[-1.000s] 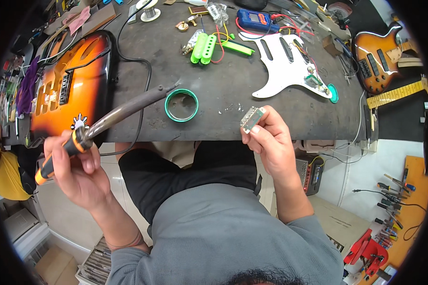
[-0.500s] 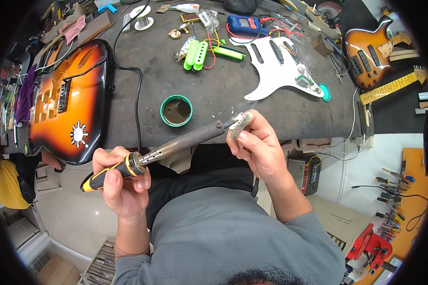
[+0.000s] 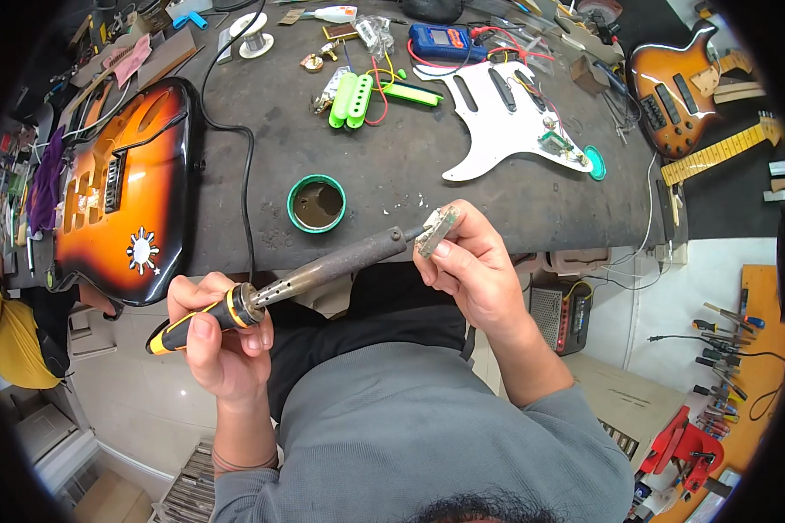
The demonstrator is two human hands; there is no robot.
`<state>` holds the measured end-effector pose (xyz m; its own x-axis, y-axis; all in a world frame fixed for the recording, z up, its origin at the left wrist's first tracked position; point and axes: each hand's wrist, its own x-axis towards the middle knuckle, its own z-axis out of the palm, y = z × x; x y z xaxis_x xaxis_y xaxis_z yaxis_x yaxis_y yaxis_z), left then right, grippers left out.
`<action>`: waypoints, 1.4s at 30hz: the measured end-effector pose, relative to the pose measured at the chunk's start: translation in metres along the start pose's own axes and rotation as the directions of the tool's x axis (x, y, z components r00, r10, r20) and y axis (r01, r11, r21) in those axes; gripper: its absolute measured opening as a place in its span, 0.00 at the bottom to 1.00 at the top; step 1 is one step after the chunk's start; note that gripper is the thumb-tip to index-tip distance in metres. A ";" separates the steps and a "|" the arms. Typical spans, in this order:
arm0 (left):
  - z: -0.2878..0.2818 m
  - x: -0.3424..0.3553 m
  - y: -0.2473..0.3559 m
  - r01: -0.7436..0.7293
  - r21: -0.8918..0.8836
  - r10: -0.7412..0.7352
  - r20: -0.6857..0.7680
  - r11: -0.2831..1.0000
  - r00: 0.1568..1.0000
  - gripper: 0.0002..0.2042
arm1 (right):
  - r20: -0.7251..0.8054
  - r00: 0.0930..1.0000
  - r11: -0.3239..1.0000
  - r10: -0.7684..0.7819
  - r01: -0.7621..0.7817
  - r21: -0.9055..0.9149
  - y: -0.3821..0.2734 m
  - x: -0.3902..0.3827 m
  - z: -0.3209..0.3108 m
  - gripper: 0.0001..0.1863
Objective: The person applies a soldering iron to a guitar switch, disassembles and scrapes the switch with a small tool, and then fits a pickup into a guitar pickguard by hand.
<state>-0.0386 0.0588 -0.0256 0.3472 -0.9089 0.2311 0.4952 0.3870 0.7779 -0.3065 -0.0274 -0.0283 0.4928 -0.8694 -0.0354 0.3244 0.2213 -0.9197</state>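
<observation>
Yellow-black soldering iron points diagonally forward-right.

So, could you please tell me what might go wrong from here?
Burns: the bare right hand pinches the small part close to where the iron, held in the left hand, reaches it, so heat could travel or a slip could touch skin.

Drips: the iron appears above the lap, so any molten solder might fall there.

Snags: a black cord crosses the bench; if it feeds the iron, a catch could jerk it.
</observation>
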 end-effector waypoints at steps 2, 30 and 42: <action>-0.006 -0.002 -0.001 0.011 -0.031 -0.011 -0.007 0.999 1.000 0.11 | -0.015 1.000 1.000 0.014 -0.014 -0.011 -0.004 0.000 0.002 0.03; -0.007 -0.004 -0.006 0.034 -0.046 -0.035 -0.025 0.998 0.999 0.12 | -0.029 0.999 1.000 0.030 -0.030 0.008 -0.003 -0.002 0.000 0.02; -0.005 0.000 -0.008 0.030 0.012 -0.030 0.048 0.999 0.998 0.13 | 0.041 0.990 0.967 0.132 -0.137 0.216 -0.006 -0.004 -0.006 0.08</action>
<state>-0.0386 0.0562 -0.0344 0.2938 -0.9265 0.2351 0.4956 0.3579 0.7914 -0.3150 -0.0276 -0.0251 0.5636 -0.8141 -0.1401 0.4204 0.4286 -0.7997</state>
